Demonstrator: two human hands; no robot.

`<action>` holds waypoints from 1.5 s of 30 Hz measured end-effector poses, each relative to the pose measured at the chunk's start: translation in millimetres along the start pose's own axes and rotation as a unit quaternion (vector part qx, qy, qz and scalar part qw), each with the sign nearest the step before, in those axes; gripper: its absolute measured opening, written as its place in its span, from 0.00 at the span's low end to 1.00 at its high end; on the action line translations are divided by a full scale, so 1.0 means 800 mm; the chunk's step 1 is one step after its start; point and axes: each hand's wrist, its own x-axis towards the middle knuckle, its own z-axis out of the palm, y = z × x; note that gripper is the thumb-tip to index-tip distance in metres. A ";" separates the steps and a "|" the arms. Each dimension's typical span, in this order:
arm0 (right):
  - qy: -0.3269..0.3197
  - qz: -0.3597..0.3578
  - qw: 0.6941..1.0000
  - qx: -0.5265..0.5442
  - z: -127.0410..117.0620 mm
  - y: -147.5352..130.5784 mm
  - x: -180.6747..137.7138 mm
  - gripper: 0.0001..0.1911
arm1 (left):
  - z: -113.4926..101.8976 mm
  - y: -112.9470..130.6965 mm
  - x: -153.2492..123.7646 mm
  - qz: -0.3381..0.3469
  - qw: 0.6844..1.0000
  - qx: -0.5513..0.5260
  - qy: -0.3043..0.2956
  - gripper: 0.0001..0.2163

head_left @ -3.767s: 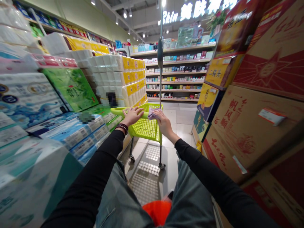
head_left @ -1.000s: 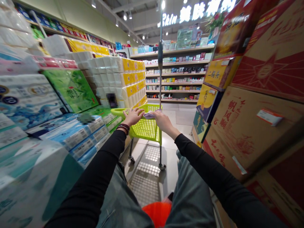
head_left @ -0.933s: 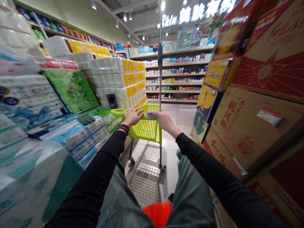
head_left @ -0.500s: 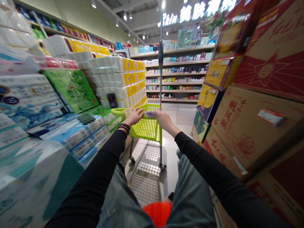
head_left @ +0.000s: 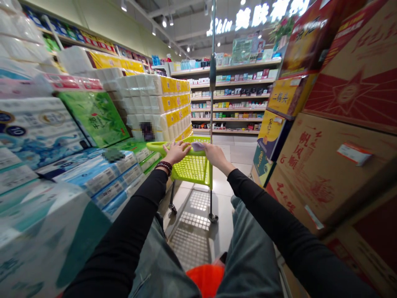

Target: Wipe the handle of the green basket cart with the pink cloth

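A small lime-green shopping cart (head_left: 189, 167) stands in the aisle ahead of me, with a tall grey pole (head_left: 212, 78) rising from its right rear corner. My left hand (head_left: 176, 151) rests on the cart's near rim, fingers curled over it; a dark bead bracelet circles that wrist. My right hand (head_left: 214, 154) presses a pale lilac cloth (head_left: 197, 145) onto the same rim, just right of the left hand. Both arms are in black sleeves.
Stacked tissue and toilet-paper packs (head_left: 93, 120) line the left side. Large red and brown cartons (head_left: 328, 136) wall the right. Shelves of goods (head_left: 229, 103) cross the aisle's far end. An orange object (head_left: 206, 277) sits between my legs.
The cloth has slid left along the rim under my right hand since 3.8 s ago. The left hand keeps its grip. The view has shifted slightly.
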 end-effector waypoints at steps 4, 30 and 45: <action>0.004 0.045 0.999 -0.008 -0.001 -0.005 0.004 0.21 | 0.001 0.003 0.001 -0.004 1.000 -0.001 -0.001 0.25; 0.099 -0.275 0.956 0.003 0.052 0.031 -0.003 0.14 | 0.000 -0.007 0.001 0.008 1.000 0.012 0.002 0.26; 0.105 -0.074 0.957 0.260 0.041 0.092 -0.013 0.13 | -0.002 -0.001 -0.003 0.005 1.000 -0.005 0.002 0.24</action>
